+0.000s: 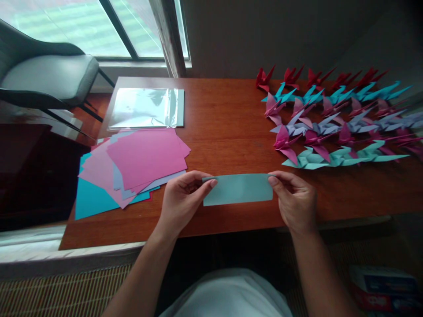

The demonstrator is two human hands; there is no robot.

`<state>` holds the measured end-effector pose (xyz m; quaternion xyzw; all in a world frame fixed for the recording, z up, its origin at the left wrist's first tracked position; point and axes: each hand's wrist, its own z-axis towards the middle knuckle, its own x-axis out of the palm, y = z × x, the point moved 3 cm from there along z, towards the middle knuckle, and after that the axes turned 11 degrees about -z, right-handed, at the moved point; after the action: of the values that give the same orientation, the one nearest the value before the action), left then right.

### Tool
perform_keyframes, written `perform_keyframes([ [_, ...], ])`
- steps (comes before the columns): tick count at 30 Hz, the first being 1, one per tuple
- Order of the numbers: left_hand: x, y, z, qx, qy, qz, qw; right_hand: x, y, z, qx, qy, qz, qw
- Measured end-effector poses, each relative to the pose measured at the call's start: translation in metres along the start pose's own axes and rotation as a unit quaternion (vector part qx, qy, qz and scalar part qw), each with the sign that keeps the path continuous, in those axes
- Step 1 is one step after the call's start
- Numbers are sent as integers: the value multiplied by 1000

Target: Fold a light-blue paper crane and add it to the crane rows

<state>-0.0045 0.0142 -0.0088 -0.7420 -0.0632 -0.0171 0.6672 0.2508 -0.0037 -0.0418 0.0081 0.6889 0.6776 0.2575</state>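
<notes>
A pale green sheet of paper, seen as a wide strip and apparently folded, is stretched level between my two hands over the front of the table. My left hand pinches its upper left corner between thumb and fingers. At the upper right corner, my right hand grips it the same way. Left of my left hand lies a loose pile of pink, lilac and blue paper sheets. Several rows of folded paper cranes in red, blue, pink, lilac and mint stand beyond my right hand.
The wooden table runs across the view, its front edge close to my body. A shiny wrapped pack of paper lies at the back left. A grey chair stands by the window, and boxes sit low at the right.
</notes>
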Motion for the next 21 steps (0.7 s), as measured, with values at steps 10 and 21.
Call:
perform_keyframes([
  [10,-7,4,0,16,-4,4,1000,0,9,-1,-25,8,-41,999],
  [21,-8,6,2,-6,6,6,1000,-5,13,1,0,38,-25,999],
])
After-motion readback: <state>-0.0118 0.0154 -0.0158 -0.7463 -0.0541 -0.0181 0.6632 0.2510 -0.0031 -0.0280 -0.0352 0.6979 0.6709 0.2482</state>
